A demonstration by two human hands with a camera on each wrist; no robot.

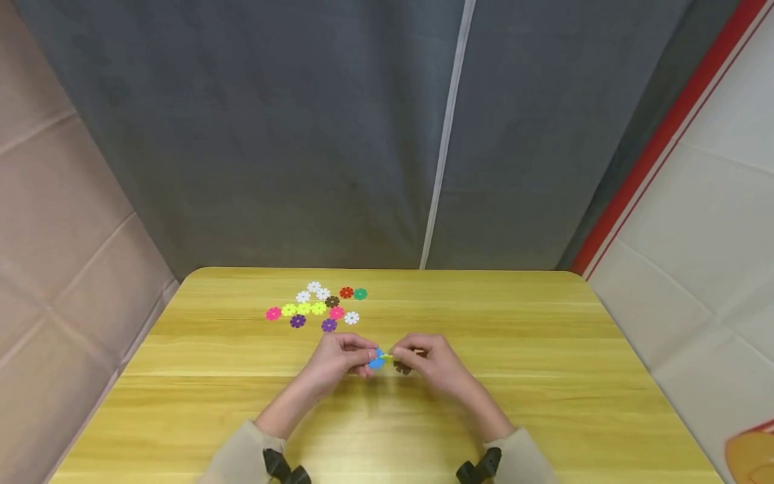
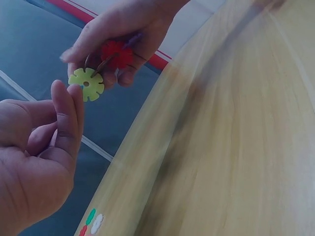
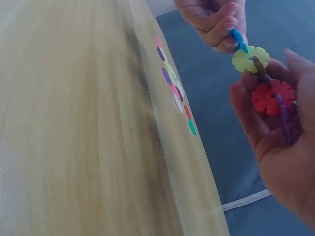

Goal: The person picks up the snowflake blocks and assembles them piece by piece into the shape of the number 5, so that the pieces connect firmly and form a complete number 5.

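Both hands met above the tabletop [image 1: 544,376], near its middle, just in front of the loose discs [image 1: 317,306].

Left hand [image 1: 345,359]: fingers curled, pinching a blue disc [image 1: 377,359] between thumb and fingertips. In the right wrist view the blue disc [image 3: 239,40] stood edge-on, touching the rim of a yellow-green disc [image 3: 250,58]. In the left wrist view the blue disc was hidden behind the left fingers [image 2: 66,118], whose tips sat just beside the yellow-green disc [image 2: 86,84].

Right hand [image 1: 432,363]: fingers curled round a small chain of joined discs. Order seen from the right wrist view: yellow-green disc at the free end, then a brown disc [image 3: 261,71] edge-on, then a red disc [image 3: 273,96] lying flat against the palm, then a purple disc [image 3: 284,118] edge-on, deeper in the hand. The left wrist view showed the same red disc [image 2: 117,53] held under the right fingers [image 2: 98,39], with the yellow-green one sticking out below them. The chain was clear of the tabletop, held in the air.

Loose discs lay flat on the tabletop, toward the far left, in a tight cluster: white, red, green, brown, pink, yellow-green and purple ones, several touching. Nearest to the hands was a purple one [image 1: 329,325].

Behind the tabletop hung a grey curtain [image 1: 302,134] with a pale seam. Both forearms wore light sleeves [image 1: 242,457].
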